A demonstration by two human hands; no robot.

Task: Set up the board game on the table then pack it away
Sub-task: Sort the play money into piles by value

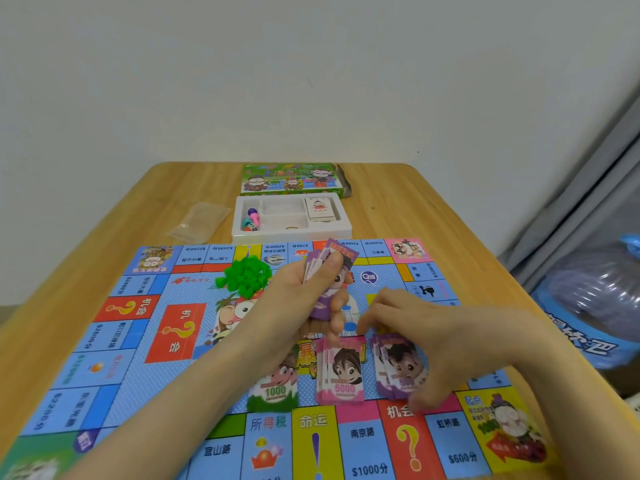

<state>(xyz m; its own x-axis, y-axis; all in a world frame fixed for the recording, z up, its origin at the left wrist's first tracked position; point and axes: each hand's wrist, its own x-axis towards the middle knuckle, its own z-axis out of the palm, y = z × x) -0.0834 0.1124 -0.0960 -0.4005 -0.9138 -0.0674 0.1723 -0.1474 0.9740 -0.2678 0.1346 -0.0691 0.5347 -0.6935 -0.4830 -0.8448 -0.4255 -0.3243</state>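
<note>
Left hand (pixel 304 296) is gripping purple notes (pixel 337 256); right hand (pixel 433 327), grip unclear, is reaching over 500 pile (pixel 403 370). Best aligning it w/ 5000 pile (pixel 343 372) at 9 o'clock.

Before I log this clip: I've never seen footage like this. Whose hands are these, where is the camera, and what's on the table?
No machine here: a person works with bare hands, and the one picture comes from a camera worn on the head, looking down. The left hand grips a bundle of play money above the game board, which lies unfolded on the wooden table. The right hand reaches down over a purple pile marked 500; whether it pinches a note, I cannot tell. Beside that lie a pink pile marked 5000 and a green pile marked 1000. A heap of green houses sits on the board. Farther back are a white tray holding cards and pawns, the game box and a clear bag.
</note>
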